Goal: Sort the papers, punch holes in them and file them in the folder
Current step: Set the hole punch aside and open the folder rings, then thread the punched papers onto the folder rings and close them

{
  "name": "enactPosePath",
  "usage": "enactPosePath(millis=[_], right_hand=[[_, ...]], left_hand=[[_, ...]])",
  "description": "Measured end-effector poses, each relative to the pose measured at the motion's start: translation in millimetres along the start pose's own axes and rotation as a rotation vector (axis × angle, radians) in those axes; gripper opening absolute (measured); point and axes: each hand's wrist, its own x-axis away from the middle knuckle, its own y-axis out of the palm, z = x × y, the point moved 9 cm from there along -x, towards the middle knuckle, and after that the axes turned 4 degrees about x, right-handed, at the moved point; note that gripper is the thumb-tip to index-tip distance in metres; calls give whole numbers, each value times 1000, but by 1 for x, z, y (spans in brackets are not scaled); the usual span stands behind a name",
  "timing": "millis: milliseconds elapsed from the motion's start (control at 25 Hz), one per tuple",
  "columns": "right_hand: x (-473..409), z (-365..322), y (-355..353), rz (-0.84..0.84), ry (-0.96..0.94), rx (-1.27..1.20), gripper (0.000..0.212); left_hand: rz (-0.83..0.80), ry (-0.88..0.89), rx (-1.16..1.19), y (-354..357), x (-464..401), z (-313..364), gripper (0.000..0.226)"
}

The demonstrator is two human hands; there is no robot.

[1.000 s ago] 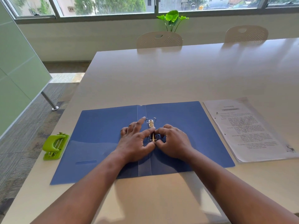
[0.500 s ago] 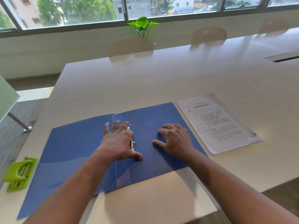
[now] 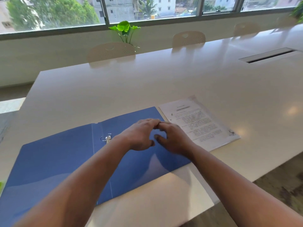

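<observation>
An open blue folder (image 3: 52, 158) lies flat on the white table (image 3: 147, 82). Its metal ring clip (image 3: 107, 138) stands open near the spine. A stack of printed papers (image 3: 199, 123) lies just right of the folder. My left hand (image 3: 141, 135) and my right hand (image 3: 173, 140) hover over the folder's right half, side by side, fingertips almost meeting near the folder's right edge. Both have relaxed, slightly bent fingers and hold nothing. They are blurred by motion.
Several pale chairs (image 3: 111, 51) stand along the table's far side, with a green plant (image 3: 125, 30) behind them at the window. A cable slot (image 3: 267, 54) is set into the table at the right. A green sliver (image 3: 1, 185) shows at the left edge.
Both hands left the ring clip and moved right across the folder toward the papers. The view swung right, so the green hole punch has slipped out at the left.
</observation>
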Motion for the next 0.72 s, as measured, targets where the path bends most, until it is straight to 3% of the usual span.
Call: enactPosePath(millis=[120, 240, 440, 720], right_hand=[[7, 44, -49, 220, 124, 26, 29], [15, 95, -85, 340, 300, 122, 29], [23, 154, -109, 267, 536, 257, 54], [31, 202, -115, 123, 734, 293, 58]], left_hand=[[140, 67, 105, 9, -28, 23, 63], [188, 67, 35, 28, -56, 37, 61], [115, 122, -241, 54, -75, 54, 73], [53, 45, -221, 59, -82, 48, 70]])
